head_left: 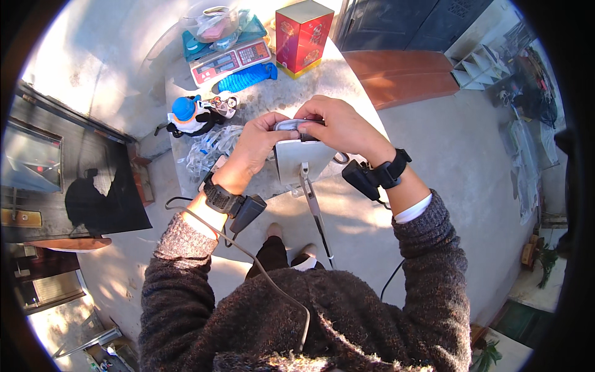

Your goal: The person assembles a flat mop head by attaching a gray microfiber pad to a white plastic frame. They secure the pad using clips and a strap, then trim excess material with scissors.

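Note:
Both hands meet over the near edge of the table. My left hand (256,144) is closed, its thumb and fingers pinching a pale grey rounded piece (287,125) from the left. From the right, my right hand (344,126) closes its fingertips on the same piece, where a small dark part shows between the thumbs. Just below the fingers is a flat silver-white panel (290,166), with a hinge at its middle. A long slim pole (315,214) runs from that hinge down toward my body. What the fingertips cover cannot be made out.
On the table (257,102) lie crumpled clear plastic bags (207,152), a penguin-like toy with a blue hat (189,115), a coiled blue hose (248,77) and a scale (232,62). A red box (302,38) stands at the back. Cables hang from both wrist devices.

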Demonstrator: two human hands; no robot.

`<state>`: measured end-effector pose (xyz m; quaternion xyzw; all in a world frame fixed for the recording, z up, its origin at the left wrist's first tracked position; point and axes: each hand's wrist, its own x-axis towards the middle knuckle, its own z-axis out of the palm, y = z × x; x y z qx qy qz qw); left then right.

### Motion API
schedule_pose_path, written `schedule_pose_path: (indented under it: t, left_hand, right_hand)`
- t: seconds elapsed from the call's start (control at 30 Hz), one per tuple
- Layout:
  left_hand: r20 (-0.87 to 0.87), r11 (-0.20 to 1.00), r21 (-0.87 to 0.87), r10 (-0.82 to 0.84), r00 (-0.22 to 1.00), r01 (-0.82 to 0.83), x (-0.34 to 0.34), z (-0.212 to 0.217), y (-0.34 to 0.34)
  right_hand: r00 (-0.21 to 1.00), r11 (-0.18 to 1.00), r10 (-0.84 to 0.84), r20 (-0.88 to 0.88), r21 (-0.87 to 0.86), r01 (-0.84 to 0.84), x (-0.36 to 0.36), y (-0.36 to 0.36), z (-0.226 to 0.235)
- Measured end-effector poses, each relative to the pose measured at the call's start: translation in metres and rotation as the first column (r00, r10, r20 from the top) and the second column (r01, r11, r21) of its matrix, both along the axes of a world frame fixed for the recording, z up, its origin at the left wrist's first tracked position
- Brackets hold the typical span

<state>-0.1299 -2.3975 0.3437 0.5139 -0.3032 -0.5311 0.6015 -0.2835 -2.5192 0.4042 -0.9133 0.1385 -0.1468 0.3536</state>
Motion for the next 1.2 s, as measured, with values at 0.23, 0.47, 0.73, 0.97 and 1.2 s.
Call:
schedule_pose_path:
  t: [0.23,0.47,0.73,0.97,1.2]
  left_hand:
    - [-0.044,0.997,-0.065,0.047,0.998,-0.05,-0.005,-0.002,0.0]
    - [-0.029,0.998,0.012,0.064,0.998,-0.063,0.002,0.001,-0.003]
    - [-0.169,0.998,0.027,0.062,0.984,-0.059,0.007,-0.001,-0.012]
    - [-0.207,1.0,0.007,-0.009,0.978,0.01,0.014,-0.011,-0.015]
    - [-0.219,1.0,-0.015,-0.02,0.975,0.017,0.014,-0.015,-0.012]
  right_hand:
    - [1.0,0.999,-0.012,-0.007,0.051,0.012,0.004,-0.002,-0.004]
    - [0.992,0.975,-0.123,0.032,0.19,0.115,0.008,0.002,-0.005]
    - [0.99,0.903,0.143,-0.02,-0.407,-0.138,0.024,-0.004,0.013]
    - [0.983,0.88,0.104,-0.152,-0.447,-0.162,0.036,-0.003,0.018]
    - [0.97,0.903,0.116,-0.215,-0.384,-0.193,0.046,-0.008,0.019]
